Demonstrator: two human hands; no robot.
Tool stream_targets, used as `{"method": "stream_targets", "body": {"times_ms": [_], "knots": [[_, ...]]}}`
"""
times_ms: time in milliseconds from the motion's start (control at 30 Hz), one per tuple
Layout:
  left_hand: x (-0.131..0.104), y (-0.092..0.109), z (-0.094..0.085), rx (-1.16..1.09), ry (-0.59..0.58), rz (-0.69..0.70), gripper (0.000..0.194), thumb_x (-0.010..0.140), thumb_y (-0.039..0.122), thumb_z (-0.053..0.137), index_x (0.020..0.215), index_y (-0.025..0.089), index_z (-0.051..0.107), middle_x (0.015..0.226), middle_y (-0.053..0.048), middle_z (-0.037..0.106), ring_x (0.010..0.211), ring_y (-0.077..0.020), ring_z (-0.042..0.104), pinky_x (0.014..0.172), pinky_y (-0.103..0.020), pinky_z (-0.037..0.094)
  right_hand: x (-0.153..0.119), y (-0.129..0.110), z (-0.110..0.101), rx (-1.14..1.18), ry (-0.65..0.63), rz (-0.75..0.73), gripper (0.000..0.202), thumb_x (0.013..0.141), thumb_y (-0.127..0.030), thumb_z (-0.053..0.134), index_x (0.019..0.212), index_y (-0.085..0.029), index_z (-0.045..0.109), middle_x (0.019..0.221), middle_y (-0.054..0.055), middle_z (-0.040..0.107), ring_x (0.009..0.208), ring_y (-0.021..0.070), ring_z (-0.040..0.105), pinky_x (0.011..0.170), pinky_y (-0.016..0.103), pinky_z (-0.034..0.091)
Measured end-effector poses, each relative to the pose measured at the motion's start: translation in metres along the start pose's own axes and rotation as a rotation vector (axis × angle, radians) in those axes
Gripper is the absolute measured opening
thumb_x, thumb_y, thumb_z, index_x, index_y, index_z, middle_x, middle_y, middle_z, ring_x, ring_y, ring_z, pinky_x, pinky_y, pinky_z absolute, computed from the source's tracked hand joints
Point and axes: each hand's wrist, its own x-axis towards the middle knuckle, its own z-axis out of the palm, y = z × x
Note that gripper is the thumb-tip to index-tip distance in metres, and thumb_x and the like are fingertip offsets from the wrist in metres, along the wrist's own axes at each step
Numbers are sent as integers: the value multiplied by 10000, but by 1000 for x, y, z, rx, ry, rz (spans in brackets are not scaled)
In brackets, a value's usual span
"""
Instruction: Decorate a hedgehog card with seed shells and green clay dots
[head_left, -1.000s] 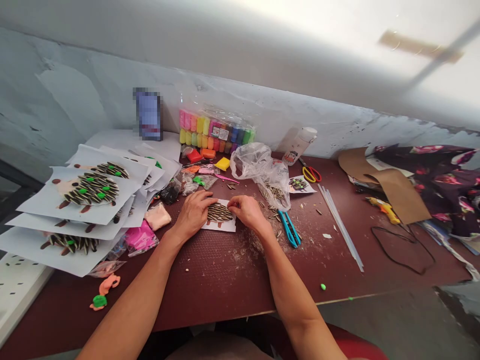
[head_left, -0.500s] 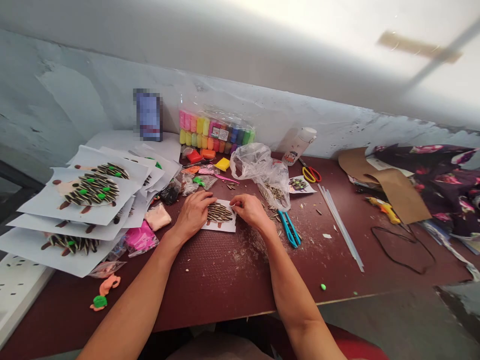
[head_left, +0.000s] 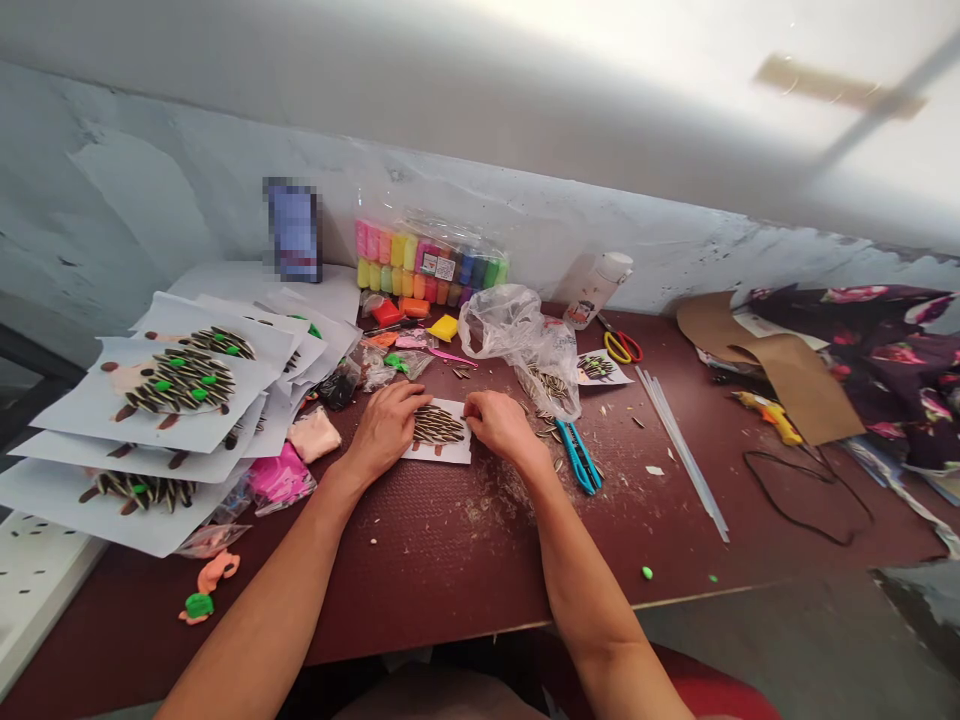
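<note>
The small white card lay on the maroon tabletop between the person's hands, its middle covered with rows of striped sunflower seeds above short brown feet. The left hand rested over the card's left end, fingers loosely extended and unclenched. The right hand was curled at its right edge, fingertips bunched; I couldn't tell whether they pinched anything. Right of the card lay a blue utility knife, then clear glue sticks and, farthest, a yellow glue gun. Behind the card stood packaged modelling clay; left of it, hedgehog sheets were piled.
</note>
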Motion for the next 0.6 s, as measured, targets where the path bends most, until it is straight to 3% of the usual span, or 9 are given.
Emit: {"method": "stream_targets", "body": {"times_ms": [600], "knots": [[0,-1,0,-6,-16,-4,474,844,79,437,1182,241,727,1277,-78,678,1260,-271,560,1100,-535,444,-2,-6,2,67,76,-40,255,926,-210,537,1028,-233,769,1034,62,766,951,194,673,786,246,413]]}}
